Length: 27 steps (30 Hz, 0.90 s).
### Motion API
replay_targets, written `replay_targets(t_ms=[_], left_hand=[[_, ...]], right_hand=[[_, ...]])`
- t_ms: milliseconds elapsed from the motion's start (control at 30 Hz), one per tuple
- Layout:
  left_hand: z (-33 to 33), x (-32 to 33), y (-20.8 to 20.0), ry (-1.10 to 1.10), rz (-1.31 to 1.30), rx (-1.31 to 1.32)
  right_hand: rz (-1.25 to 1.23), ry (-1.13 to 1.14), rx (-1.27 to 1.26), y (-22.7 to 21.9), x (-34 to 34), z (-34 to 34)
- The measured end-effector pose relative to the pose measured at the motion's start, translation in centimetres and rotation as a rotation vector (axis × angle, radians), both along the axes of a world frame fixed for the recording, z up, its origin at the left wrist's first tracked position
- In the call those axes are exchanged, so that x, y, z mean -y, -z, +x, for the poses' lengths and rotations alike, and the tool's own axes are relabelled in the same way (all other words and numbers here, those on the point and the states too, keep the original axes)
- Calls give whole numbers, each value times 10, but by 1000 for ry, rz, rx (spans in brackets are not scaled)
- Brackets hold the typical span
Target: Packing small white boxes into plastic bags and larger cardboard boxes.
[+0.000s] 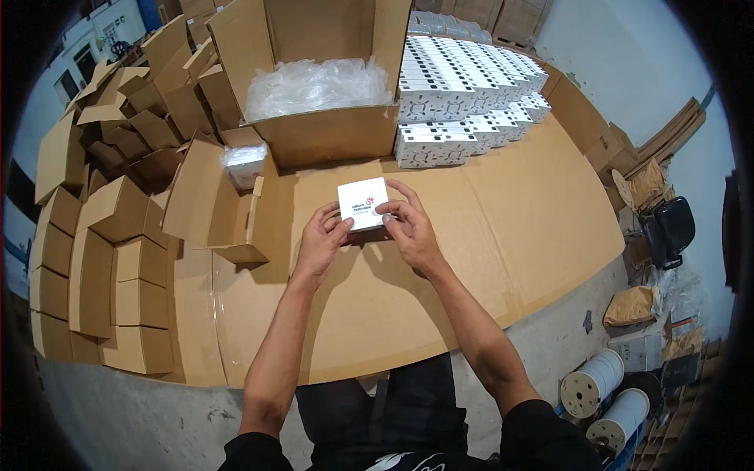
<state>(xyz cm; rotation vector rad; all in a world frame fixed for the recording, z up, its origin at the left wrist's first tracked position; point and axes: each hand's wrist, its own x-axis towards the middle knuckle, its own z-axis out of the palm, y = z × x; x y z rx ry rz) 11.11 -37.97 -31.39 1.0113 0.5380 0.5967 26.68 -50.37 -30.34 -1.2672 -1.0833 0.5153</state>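
Between my two hands is a small white box [357,196] with a red mark and dark print on its top face. My left hand [320,235] grips its left side, thumb at the near left corner. On the right side, my right hand [412,228] holds it too, with fingertips over the near right corner. The box is just above the cardboard-covered table [471,259]. To the left stands an open brown carton [228,216] with a plastic-wrapped white box [247,163] inside.
A large open carton [326,129] holding clear plastic bags [314,90] stands at the back. Stacked white boxes [444,106] sit to its right. Several empty brown cartons [126,267] crowd the left. Cable spools [593,381] and a black chair [667,231] are on the floor at right.
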Motion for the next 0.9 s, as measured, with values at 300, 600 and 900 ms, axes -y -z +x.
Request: replay_targets(t_ms=[300, 600, 900], left_hand=[[-2, -5, -6, -19, 378, -168], [-7, -1, -11, -43, 710, -350], [-9, 2, -15, -108, 792, -363]], right_hand=[[-27, 14, -182, 17, -6, 3], [-123, 84, 53, 13, -1, 6], [-161, 61, 121, 7, 0, 9]])
